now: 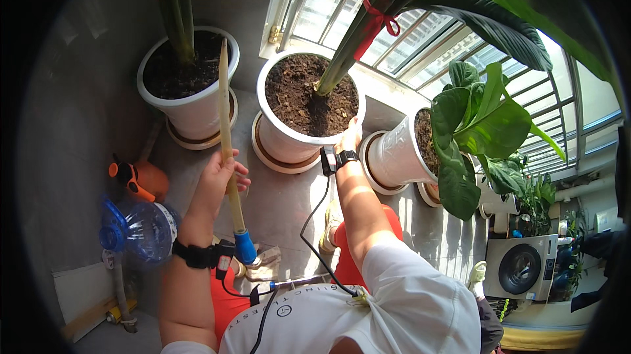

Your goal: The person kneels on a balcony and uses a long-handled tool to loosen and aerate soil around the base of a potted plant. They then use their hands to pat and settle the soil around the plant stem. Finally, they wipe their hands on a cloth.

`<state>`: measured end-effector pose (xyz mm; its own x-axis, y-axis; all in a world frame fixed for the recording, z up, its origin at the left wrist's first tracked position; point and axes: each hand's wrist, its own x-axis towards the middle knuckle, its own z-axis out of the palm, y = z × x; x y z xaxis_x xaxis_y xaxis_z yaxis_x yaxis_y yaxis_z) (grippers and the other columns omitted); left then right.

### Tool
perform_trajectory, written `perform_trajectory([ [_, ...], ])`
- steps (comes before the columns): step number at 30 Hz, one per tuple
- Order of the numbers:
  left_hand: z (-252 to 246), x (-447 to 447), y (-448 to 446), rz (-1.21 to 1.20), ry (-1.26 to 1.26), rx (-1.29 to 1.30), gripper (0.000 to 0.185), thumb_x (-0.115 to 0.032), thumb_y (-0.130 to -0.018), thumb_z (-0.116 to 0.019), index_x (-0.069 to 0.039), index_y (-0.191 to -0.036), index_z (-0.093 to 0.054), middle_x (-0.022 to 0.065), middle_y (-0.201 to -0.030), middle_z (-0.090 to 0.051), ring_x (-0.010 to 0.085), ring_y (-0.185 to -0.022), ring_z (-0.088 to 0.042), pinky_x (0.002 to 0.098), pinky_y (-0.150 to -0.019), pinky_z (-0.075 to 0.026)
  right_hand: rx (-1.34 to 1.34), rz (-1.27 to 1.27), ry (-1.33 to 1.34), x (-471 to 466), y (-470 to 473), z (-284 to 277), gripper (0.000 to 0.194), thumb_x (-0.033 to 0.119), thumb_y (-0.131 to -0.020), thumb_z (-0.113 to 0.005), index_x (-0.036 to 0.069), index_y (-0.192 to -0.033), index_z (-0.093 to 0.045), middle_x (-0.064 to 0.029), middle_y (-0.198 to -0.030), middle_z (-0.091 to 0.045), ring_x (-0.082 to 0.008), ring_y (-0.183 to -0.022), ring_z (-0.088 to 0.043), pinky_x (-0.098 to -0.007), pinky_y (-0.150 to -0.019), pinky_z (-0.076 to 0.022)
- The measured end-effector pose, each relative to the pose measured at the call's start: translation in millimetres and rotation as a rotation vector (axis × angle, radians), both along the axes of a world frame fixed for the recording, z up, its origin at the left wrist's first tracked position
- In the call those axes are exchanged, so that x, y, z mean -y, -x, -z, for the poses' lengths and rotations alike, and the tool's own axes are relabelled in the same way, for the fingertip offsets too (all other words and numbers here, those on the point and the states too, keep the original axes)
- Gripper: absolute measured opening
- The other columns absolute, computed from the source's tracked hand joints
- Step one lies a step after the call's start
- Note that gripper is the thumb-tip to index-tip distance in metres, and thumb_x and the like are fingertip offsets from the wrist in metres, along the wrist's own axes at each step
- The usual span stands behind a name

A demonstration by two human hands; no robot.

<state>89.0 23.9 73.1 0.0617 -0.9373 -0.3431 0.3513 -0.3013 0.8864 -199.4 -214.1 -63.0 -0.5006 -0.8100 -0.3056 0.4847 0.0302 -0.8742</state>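
Note:
My left hand (pixel 224 174) is closed around a long yellowish leaf stalk or tube (pixel 225 122), held nearly upright, with a blue fitting (pixel 244 247) at its lower end. Its tapered tip reaches over the rim of the left white pot (pixel 150 98), which holds dark soil and thick green stems. My right hand (pixel 349 135) touches the near right rim of the middle white pot (pixel 296 138). Brown soil (pixel 296 93) fills that pot around a thick plant stem (pixel 340 63) tied with a red ribbon (pixel 374 19). What the right fingers do at the rim is partly hidden.
A white pot with a leafy plant (pixel 399 152) stands at the right by the barred window. An orange spray bottle (pixel 148 181) and a large clear water bottle (pixel 150 232) are at the left. Farther right are a washing machine (pixel 520 268) and another person's foot (pixel 477 277).

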Motion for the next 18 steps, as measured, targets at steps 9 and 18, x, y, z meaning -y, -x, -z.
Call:
perform_trajectory([
  [9,-5.1,0.5,-0.4,0.034,0.066,-0.006,0.026,-0.022,-0.099,-0.042,-0.007,-0.119,-0.043,0.0085,-0.088,-0.060,0.0181,-0.073,-0.064,0.0306,-0.067,-0.052,0.137,-0.074,0.121,-2.0,-20.1,-30.8,0.038,0.033,-0.095,-0.052,0.003,-0.119,-0.053,-0.0109,-0.114,-0.060,-0.0253,-0.096,-0.060,-0.0400,-0.083,-0.0509],
  [18,-2.7,-8.3,1.3,-0.005,0.039,0.003,0.027,-0.020,-0.099,-0.042,-0.004,-0.120,-0.044,0.0090,-0.086,-0.059,0.0180,-0.070,-0.063,0.0303,-0.063,-0.051,0.084,-0.070,0.103,8.2,-7.7,-16.3,0.038,0.035,-0.095,-0.053,0.004,-0.118,-0.054,-0.0108,-0.108,-0.062,-0.0252,-0.091,-0.062,-0.0394,-0.078,-0.0521],
])
